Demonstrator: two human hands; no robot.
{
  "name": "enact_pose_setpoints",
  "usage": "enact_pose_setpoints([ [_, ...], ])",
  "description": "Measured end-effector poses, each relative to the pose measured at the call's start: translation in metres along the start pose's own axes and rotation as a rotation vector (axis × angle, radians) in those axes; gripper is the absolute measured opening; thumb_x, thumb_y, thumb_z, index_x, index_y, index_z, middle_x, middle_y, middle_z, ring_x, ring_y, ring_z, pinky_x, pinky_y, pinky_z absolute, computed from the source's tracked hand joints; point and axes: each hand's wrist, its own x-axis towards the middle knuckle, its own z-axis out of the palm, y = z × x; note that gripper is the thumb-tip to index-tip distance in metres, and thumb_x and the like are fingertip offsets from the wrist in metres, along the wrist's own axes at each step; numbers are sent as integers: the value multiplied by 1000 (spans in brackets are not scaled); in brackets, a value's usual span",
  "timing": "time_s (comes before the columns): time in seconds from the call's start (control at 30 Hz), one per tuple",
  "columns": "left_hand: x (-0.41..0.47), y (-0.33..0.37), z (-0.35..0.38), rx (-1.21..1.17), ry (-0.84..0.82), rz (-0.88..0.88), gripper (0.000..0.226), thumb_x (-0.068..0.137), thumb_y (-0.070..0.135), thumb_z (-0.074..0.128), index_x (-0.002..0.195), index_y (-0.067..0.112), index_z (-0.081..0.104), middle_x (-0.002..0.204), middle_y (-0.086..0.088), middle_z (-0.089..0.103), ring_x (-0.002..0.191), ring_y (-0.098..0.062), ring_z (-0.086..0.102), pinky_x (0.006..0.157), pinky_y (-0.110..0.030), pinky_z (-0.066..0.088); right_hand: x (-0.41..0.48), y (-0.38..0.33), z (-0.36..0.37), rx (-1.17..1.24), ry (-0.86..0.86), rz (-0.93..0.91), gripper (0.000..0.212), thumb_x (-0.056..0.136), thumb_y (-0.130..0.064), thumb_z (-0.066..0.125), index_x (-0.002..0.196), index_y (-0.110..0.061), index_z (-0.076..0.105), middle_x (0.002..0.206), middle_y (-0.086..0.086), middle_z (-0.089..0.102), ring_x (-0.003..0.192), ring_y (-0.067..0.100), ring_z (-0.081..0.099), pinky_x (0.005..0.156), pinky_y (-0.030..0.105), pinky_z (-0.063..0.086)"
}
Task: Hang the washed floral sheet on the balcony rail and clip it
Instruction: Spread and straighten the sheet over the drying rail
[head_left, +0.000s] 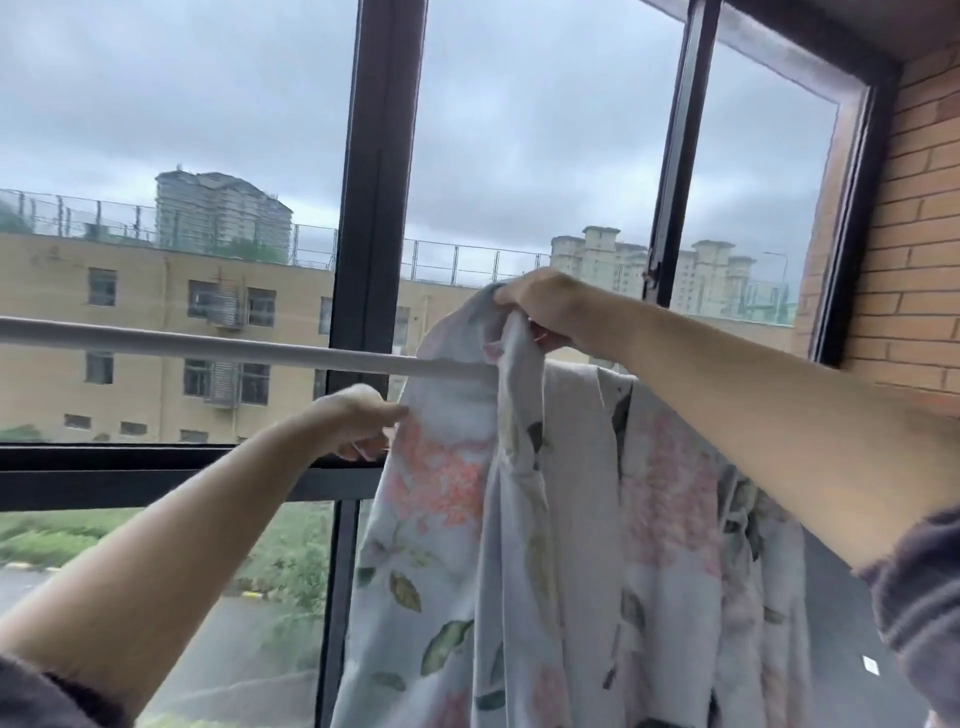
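Cotton-like fabric printed with pink blooms and green leaves, the floral sheet (519, 545) hangs in long vertical folds from the right-hand part of the pale rail (208, 345), which runs across the window from the left edge of view. Right of your hand, the sheet's top lies draped over the rail; further left, a bunched section rises above it. Your right hand (545, 306) is clenched around that bunched upper edge and holds it above the rail line. Your left hand (353, 421) reaches in from lower left, just below the rail, with its fingertips at the sheet's left edge. Motion blur covers this hand, so you cannot tell whether it pinches the cloth or only touches it. Dark sleeves (919, 587) are pushed back on both forearms. Behind the rail stands the dark window frame (374, 208). An orange brick wall (909, 234) closes the right side.
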Motion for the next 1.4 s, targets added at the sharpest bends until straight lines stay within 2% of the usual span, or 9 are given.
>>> enact_pose_setpoints([
  [0.1, -39, 2, -2, -84, -287, 59, 31, 98, 30, 44, 90, 10, 67, 83, -3, 71, 73, -16, 67, 69, -30, 53, 1, -3, 11, -78, -218, -31, 31, 99, -28, 40, 92, -14, 66, 90, 3, 71, 81, 18, 67, 78, 31, 52],
  [0.27, -65, 21, 4, -540, -256, 304, 27, 97, 15, 39, 112, 13, 61, 108, -2, 69, 98, -15, 64, 88, -37, 50, 4, 0, 18, -201, -76, -190, 30, 99, -20, 41, 106, -3, 65, 105, 10, 69, 91, 20, 63, 80, 26, 49],
  [0.57, -66, 60, -11, -1009, 318, 283, 20, 96, 14, 48, 78, 15, 57, 70, -1, 53, 69, -14, 51, 69, -31, 47, 11, 65, 3, -486, -18, -200, 33, 97, -31, 44, 78, -11, 62, 82, 6, 66, 82, 20, 59, 75, 31, 43],
  [0.8, -44, 36, -62, -434, 1007, -5, 27, 95, 14, 38, 86, 7, 63, 86, -11, 59, 86, -25, 53, 78, -30, 42, 14, 87, -7, -530, -16, -224, 28, 92, -25, 41, 82, -10, 62, 89, 8, 65, 89, 25, 57, 79, 34, 43],
  [0.87, -44, 33, -65, -131, 972, -16, 25, 94, 16, 40, 90, 5, 62, 93, -15, 61, 88, -29, 53, 77, -32, 41, 9, 88, -5, -580, -59, -255, 33, 94, -42, 37, 73, -23, 53, 75, -2, 56, 80, 21, 53, 70, 34, 39],
  [0.97, -42, 39, -56, 166, 868, 43, 21, 89, 20, 48, 76, 8, 58, 86, -13, 65, 83, -31, 58, 71, -36, 50, 5, 78, 9, -596, -49, -361, 31, 95, -50, 41, 107, -28, 59, 85, -7, 53, 84, 16, 51, 70, 30, 36],
  [1.07, -42, 38, -47, 412, 874, 28, 21, 90, 21, 52, 73, 11, 58, 74, -8, 62, 71, -27, 58, 60, -32, 44, 11, 72, 23, -548, 41, -435, 22, 96, -34, 49, 79, -25, 60, 67, -12, 50, 77, 16, 49, 65, 27, 32],
  [1.17, -47, 21, -53, 480, 971, 14, 15, 93, 19, 50, 82, 9, 54, 73, -9, 61, 70, -29, 59, 65, -37, 51, 21, 79, 23, -422, 166, -432, 44, 94, -23, 53, 51, -26, 44, 54, -13, 46, 68, 15, 48, 54, 26, 31],
  [1.4, -53, 11, -70, 501, 1080, 22, 15, 95, 16, 47, 82, 10, 51, 65, -7, 53, 64, -25, 49, 61, -34, 39, 33, 81, 36, -300, 259, -535, 33, 91, -26, 57, 58, -26, 57, 49, -17, 42, 64, 20, 49, 66, 35, 46],
])
